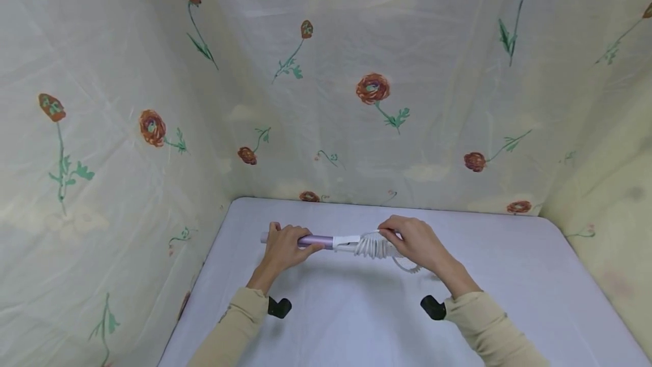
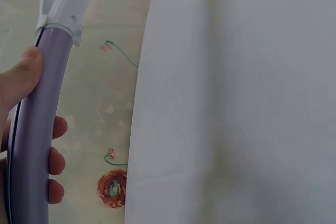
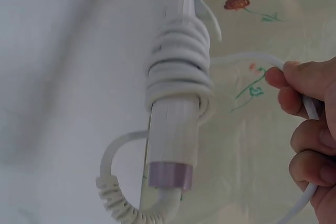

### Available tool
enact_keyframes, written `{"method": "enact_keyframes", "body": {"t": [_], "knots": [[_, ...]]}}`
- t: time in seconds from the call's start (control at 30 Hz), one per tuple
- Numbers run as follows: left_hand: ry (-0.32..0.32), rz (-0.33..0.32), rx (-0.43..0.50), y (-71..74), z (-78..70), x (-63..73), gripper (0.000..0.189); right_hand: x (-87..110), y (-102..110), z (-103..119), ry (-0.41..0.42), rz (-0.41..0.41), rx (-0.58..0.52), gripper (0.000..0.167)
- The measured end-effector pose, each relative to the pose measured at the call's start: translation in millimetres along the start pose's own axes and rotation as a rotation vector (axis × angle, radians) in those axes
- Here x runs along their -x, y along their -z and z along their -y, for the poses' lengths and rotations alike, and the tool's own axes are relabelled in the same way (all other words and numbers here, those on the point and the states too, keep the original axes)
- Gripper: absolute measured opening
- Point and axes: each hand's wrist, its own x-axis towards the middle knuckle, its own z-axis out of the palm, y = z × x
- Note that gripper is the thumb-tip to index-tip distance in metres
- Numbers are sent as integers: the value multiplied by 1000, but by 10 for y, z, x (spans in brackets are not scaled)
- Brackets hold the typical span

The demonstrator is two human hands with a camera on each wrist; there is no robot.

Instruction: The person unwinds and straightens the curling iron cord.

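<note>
A curling iron with a purple barrel (image 2: 39, 114) and a white handle (image 3: 173, 129) is held level above the table. My left hand (image 1: 285, 248) grips the barrel, thumb along one side and fingertips curled round the other. White power cord (image 3: 178, 61) is wound in several loops round the handle. Between thumb and fingers, my right hand (image 3: 312, 114) pinches the cord, which runs from the coils through the curled fingers. At the handle's purple end, the cord bends back in a loop through its ribbed sleeve (image 3: 118, 200).
A white table (image 1: 356, 310) lies below both hands. Pale cloth (image 1: 326, 129) printed with red flowers hangs behind the table and on both sides. Each wrist wears a black camera mount, one by the left cuff (image 1: 279, 307) and one by the right cuff (image 1: 433, 307).
</note>
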Motion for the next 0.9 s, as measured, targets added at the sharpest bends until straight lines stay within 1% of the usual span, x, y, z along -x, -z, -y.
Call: {"method": "enact_keyframes", "body": {"t": [0.23, 0.37, 0.5, 0.67, 0.9], "knots": [[-46, -23, 11, -26, 29, 22, 46, 14, 16, -160, -35, -21, 5, 10], [-44, -19, 26, -2, 29, 19, 47, 5, -15, -290, -32, -57, 1, 11], [-38, -11, 39, 23, 37, 16, 47, 4, -37, -375, -53, -73, -19, 11], [-44, -18, 47, 30, 59, 9, 47, 7, -66, -436, -97, -55, -43, 13], [-70, -40, 62, 23, 83, 27, 49, 40, -146, -538, -189, -13, -92, 15]]}}
